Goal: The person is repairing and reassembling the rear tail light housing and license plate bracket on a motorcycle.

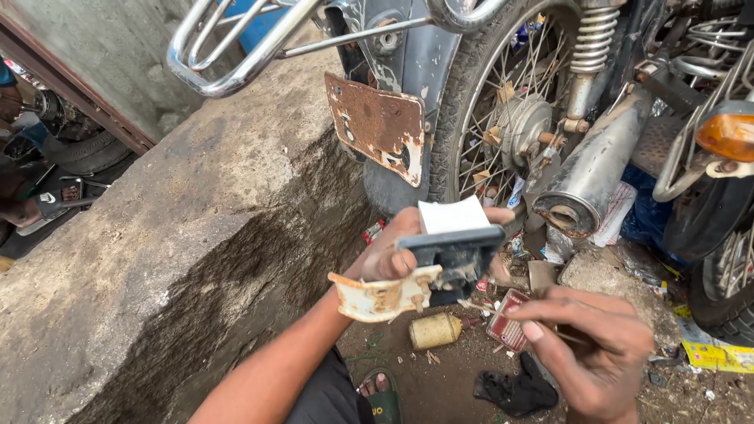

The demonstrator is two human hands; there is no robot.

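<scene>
Gripped in the left hand (390, 255), a motorcycle tail-light housing (452, 251) sits above and across the fingers, thumb pressed on its near face. It is a dark plastic block with a white rectangular panel on top and a rusted, cream-painted metal bracket (381, 294) jutting out below the grip toward the person. Lower and to the side, the right hand (593, 341) curls loosely, fingertips pinched together; whether it holds anything I cannot tell. Beneath both lie a red lens (508, 326), a brass-coloured can (434, 330) and a black rag (517, 390). Beyond the grip stands the motorcycle's rear wheel (503, 102), with 1 rusty number plate (379, 126).
</scene>
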